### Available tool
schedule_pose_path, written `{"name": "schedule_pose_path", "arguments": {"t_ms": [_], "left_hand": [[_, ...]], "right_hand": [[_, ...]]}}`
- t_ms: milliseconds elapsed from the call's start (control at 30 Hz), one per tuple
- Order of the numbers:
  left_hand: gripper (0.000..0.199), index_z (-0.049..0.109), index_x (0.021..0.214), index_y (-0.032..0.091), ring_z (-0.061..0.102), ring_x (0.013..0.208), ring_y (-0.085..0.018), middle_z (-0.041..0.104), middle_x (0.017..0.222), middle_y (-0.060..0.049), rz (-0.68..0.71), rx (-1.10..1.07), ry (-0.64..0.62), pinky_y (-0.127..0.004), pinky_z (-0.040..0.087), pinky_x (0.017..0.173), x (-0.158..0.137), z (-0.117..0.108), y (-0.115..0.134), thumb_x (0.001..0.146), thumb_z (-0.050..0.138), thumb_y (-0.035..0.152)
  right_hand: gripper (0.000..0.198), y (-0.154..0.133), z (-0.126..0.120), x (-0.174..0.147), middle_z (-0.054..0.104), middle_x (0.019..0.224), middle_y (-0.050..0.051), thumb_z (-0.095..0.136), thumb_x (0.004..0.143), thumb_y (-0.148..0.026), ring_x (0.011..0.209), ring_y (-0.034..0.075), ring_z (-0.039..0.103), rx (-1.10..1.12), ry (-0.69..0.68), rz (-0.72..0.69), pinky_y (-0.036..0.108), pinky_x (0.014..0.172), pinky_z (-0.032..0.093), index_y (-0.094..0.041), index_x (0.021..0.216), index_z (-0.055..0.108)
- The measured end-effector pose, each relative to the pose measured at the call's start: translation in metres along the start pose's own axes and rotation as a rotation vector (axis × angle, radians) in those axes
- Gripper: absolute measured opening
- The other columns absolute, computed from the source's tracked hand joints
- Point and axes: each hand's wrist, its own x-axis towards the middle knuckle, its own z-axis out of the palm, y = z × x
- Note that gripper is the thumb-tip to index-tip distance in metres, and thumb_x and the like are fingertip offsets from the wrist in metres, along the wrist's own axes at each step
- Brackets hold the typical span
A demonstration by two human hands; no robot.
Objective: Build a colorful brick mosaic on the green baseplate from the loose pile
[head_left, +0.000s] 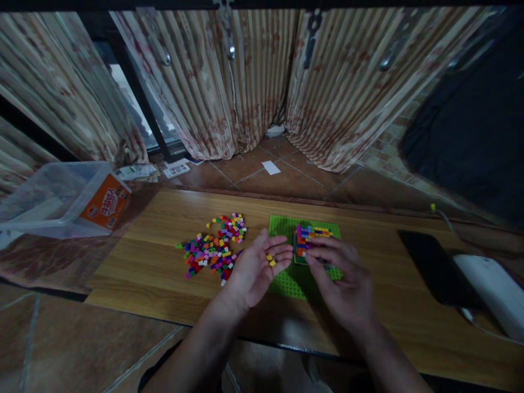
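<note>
My left hand (260, 267) is palm up with its fingers loosely curled, and a few small yellow toy bricks (271, 260) rest on the fingers. Just right of it, a block of multicoloured toy bricks (303, 234) is built up on a green studded baseplate (286, 284). My right hand (341, 267) reaches over this block, thumb and index finger pinched together at its near left side. Whatever lies between those fingertips is too small to make out. Part of the block is covered by the right hand. Left of my hands spreads a pile of loose coloured bricks (210, 251).
The wooden table (135, 273) has a black phone-like slab (440, 267) and a white device (491, 289) with a cable on its right. A clear plastic bin (61, 202) with an orange label stands beyond its left end. Curtains (254, 82) hang behind.
</note>
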Motion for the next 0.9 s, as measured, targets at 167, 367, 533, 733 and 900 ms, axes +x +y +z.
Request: {"name": "schedule_pose_path", "arguments": {"t_ms": [167, 367, 533, 733, 900], "left_hand": [[0.047, 0.067, 0.094, 0.009, 0.064, 0.085, -0.017, 0.067, 0.095, -0.013, -0.019, -0.058, -0.104, -0.026, 0.05, 0.077, -0.002, -0.001, 0.001, 0.096, 0.041, 0.049], [0.054, 0.067, 0.098, 0.01, 0.064, 0.081, -0.018, 0.067, 0.095, -0.012, -0.012, -0.015, -0.194, -0.025, 0.048, 0.069, -0.004, -0.003, 0.001, 0.093, 0.041, 0.057], [0.052, 0.067, 0.098, 0.011, 0.063, 0.084, -0.016, 0.067, 0.098, -0.011, 0.018, -0.002, -0.161, -0.024, 0.048, 0.073, -0.006, -0.006, 0.003, 0.09, 0.049, 0.058], [0.03, 0.069, 0.089, 0.011, 0.063, 0.084, -0.015, 0.068, 0.089, -0.007, 0.093, 0.133, -0.059, -0.025, 0.048, 0.075, -0.007, -0.011, 0.004, 0.081, 0.069, 0.04], [0.022, 0.066, 0.074, 0.011, 0.054, 0.058, -0.008, 0.062, 0.069, -0.001, 0.068, 0.34, -0.069, -0.022, 0.043, 0.06, -0.006, -0.017, 0.001, 0.071, 0.075, 0.03]], "right_hand": [[0.019, -0.021, 0.013, -0.002, 0.064, 0.117, 0.005, 0.063, 0.086, -0.02, 0.11, 0.024, 0.058, -0.05, -0.139, -0.14, 0.046, 0.095, 0.046, -0.028, 0.102, 0.069], [0.014, -0.025, 0.029, -0.005, 0.062, 0.122, 0.005, 0.065, 0.086, -0.024, 0.114, 0.026, 0.056, -0.115, -0.168, -0.149, 0.048, 0.095, 0.045, -0.028, 0.099, 0.069], [0.008, -0.023, 0.033, -0.005, 0.064, 0.119, 0.004, 0.064, 0.087, -0.026, 0.112, 0.025, 0.057, -0.094, -0.21, -0.121, 0.047, 0.095, 0.046, -0.028, 0.093, 0.069], [0.006, -0.021, 0.029, -0.003, 0.063, 0.12, 0.005, 0.063, 0.088, -0.028, 0.113, 0.025, 0.057, -0.085, -0.174, -0.106, 0.048, 0.096, 0.045, -0.028, 0.093, 0.068], [0.005, -0.018, 0.023, -0.002, 0.061, 0.121, 0.006, 0.065, 0.088, -0.028, 0.114, 0.027, 0.056, -0.113, -0.081, -0.088, 0.049, 0.095, 0.044, -0.027, 0.092, 0.068]]}}
